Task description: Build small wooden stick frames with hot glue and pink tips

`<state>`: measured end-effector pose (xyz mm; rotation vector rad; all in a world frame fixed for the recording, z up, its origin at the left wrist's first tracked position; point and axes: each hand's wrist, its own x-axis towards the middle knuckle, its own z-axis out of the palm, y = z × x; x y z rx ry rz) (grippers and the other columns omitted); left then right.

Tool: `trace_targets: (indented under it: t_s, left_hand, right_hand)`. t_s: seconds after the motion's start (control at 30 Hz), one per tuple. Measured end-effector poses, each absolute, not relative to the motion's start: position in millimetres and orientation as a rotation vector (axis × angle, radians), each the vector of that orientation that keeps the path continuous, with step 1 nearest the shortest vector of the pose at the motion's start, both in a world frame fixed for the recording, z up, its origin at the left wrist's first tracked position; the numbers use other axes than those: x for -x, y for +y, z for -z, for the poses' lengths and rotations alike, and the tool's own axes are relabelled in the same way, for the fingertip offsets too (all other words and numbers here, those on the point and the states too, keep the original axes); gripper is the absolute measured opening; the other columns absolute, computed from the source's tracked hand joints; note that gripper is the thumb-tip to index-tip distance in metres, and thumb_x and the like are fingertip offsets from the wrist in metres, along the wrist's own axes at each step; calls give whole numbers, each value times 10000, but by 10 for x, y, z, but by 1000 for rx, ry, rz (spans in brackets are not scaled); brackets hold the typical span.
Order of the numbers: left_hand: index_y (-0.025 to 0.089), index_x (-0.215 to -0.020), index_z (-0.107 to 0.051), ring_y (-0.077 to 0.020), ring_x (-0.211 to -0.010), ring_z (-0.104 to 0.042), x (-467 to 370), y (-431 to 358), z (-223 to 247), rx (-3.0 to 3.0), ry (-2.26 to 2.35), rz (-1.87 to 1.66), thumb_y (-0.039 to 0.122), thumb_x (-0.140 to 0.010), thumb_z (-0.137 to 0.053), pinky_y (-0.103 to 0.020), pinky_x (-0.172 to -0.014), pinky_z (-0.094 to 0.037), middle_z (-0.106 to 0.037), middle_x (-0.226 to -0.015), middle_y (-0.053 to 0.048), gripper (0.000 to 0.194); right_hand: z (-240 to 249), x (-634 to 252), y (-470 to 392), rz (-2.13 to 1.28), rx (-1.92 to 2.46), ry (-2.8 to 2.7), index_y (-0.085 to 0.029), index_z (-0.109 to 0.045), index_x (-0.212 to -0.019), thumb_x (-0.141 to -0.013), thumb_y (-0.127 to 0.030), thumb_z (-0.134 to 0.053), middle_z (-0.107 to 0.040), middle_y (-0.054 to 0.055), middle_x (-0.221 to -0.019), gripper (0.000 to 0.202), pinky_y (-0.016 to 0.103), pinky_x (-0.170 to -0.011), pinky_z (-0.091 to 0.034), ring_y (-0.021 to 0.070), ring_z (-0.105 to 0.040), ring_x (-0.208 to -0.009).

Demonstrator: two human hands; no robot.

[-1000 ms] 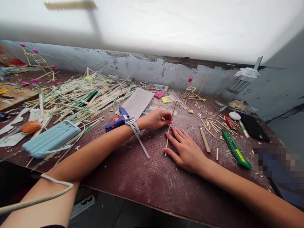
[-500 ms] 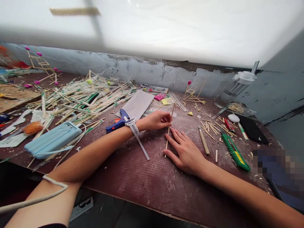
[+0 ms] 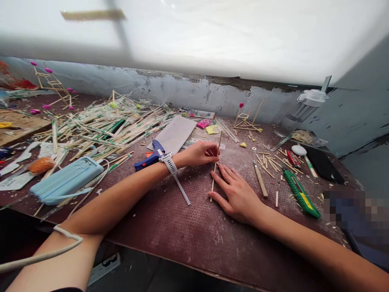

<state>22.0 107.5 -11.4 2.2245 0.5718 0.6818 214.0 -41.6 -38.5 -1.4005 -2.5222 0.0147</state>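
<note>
A thin wooden stick [image 3: 213,185] lies nearly lengthwise on the dark red table. My left hand [image 3: 203,153], with a white watch [image 3: 169,163] on its wrist, pinches the stick near its upper part. My right hand [image 3: 238,193] lies flat with its fingers spread, their tips touching the stick's side. Left of my hands is a blue glue gun [image 3: 152,155] with a clear glue stick [image 3: 182,190] beside my left wrist. A short flat wooden piece [image 3: 260,179] lies right of my right hand.
At left are a pile of sticks [image 3: 121,125] and a light blue case [image 3: 67,178]. A green cutter [image 3: 302,193], black phone [image 3: 323,165] and clear jar [image 3: 300,113] stand or lie at right. Small stick frames [image 3: 244,120] are at the back.
The view has shifted very slightly. Both hands and the stick hold almost the same position, with no grip changed.
</note>
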Motion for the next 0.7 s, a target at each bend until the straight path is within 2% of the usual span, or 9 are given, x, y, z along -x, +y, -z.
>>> trace_targets:
  t_s: [0.13,0.27,0.4,0.5,0.7]
  left_hand:
    - [160,-899,-639,-145,-792,-717,-223,1077,113,-2182,552,-716,288,-892,-766,-289,-738,-586,-743,-860,-36,180]
    - [169,-1010,-627,-168,-904,-753,-248,1042,82,-2078,599,-924,378,-886,-790,-296,-802,-631,-737,-1012,-56,293]
    - [174,-1098,-614,-155,-911,-753,-261,1011,34,-2032,650,-1110,472,-902,-773,-289,-844,-646,-722,-1110,-67,390]
    - [171,-1079,-620,-146,-889,-749,-252,1011,16,-2031,642,-1127,450,-901,-774,-282,-834,-646,-726,-1056,-53,365]
    - [167,-897,-645,-136,-821,-717,-241,1026,29,-2104,598,-991,336,-890,-778,-263,-762,-610,-739,-868,-30,215]
  right_hand:
    - [400,-2139,-420,-26,1397,-2497,-88,-561,-1529,-1039,-560,-538,-435,270,-1631,681,593,-1266,-347,395,-421,-1535]
    - [408,-2133,-420,-24,1396,-2488,-99,-566,-1528,-1034,-552,-552,-440,262,-1634,670,583,-1269,-347,391,-423,-1535]
    - [398,-2130,-416,1,1397,-2495,-115,-566,-1530,-1038,-569,-532,-436,255,-1639,671,586,-1256,-368,397,-433,-1527]
    - [385,-2130,-414,21,1394,-2519,-98,-559,-1534,-1044,-572,-512,-431,281,-1632,683,596,-1243,-382,416,-430,-1523]
    - [365,-2124,-417,9,1399,-2528,-78,-568,-1524,-1037,-552,-536,-441,306,-1614,680,608,-1237,-384,432,-440,-1512]
